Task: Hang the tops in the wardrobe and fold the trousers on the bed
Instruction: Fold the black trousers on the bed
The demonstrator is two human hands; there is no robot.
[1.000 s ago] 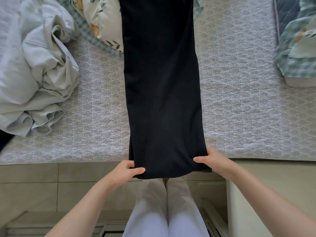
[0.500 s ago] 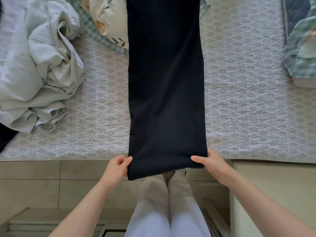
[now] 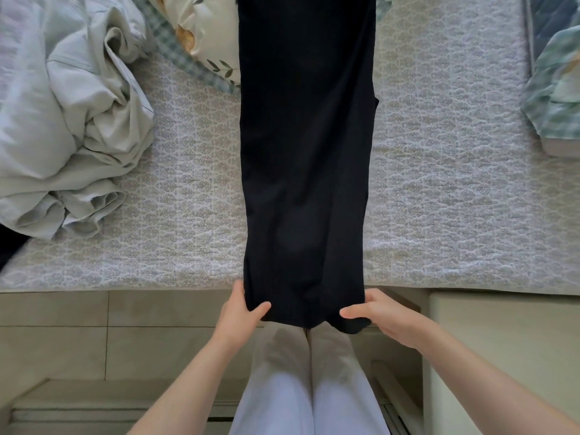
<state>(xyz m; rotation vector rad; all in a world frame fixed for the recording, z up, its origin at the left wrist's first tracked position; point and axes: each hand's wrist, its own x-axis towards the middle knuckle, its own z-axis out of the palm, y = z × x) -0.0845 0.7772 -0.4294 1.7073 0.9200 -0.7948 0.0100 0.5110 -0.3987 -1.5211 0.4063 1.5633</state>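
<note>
While pinched at the near end, black trousers [image 3: 304, 152]: laid lengthwise across the bed [image 3: 439, 199], stacked leg on leg into one long strip, running out of view at the top, hanging just past the mattress edge at the bottom.
Left hand [image 3: 240, 312]: thumb on top, fingers tucked under the near left corner, closed on the cloth.
Right hand [image 3: 379, 315]: thumb on top, fingers beneath the near right corner, likewise closed on the cloth.
Done so far: by the look of it, lengthwise fold made; no crosswise fold yet.
Left to do: probably lifting the near end up over the far part, once or twice, then setting aside. Pale grey-green heap [image 3: 78, 120] unsorted, tops or trousers impossible to tell. Wardrobe not in view, so no judging the hanging.
Around: patterned bedding [image 3: 555, 89] at the right edge, well apart; cream cabinet top [image 3: 502, 340] just beside the bed; tiled floor [image 3: 62, 334] below.
In the way: floral pillow [image 3: 204, 32], seemingly tucked under the strip's far left side, likely to hump the fold. Heap well apart, no hindrance.
</note>
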